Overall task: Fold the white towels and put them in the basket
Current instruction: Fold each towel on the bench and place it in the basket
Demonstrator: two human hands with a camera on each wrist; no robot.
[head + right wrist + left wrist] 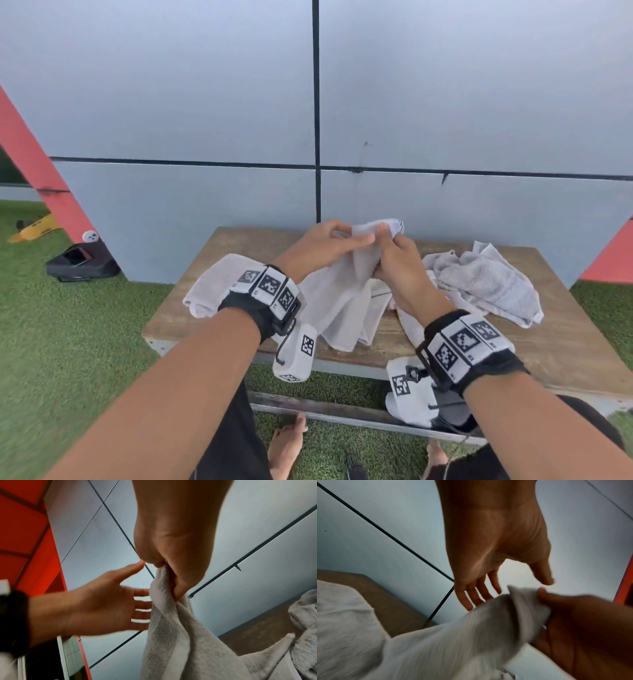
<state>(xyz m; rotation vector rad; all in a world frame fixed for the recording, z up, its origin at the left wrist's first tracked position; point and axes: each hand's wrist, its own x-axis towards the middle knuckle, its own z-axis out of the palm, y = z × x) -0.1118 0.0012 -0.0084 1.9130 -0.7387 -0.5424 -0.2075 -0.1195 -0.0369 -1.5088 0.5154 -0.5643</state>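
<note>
Above the wooden table (565, 342) my right hand (394, 253) pinches the top edge of a white towel (346, 301), which hangs down onto the tabletop. The right wrist view shows that pinch (169, 574) on the towel (171, 628). My left hand (342, 236) is open, with straight fingers beside and behind the lifted edge. In the left wrist view its fingers (477, 595) spread next to the towel (522, 608). A folded white towel (212, 284) lies at the table's left end. A crumpled white towel (486, 281) lies on the right.
A grey panelled wall (445, 102) stands right behind the table. Red slanted beams (44, 185) rise at both sides. On the grass to the left lie a black object (82, 263) and a yellow one (34, 231). My bare foot (287, 445) is under the table's front bar.
</note>
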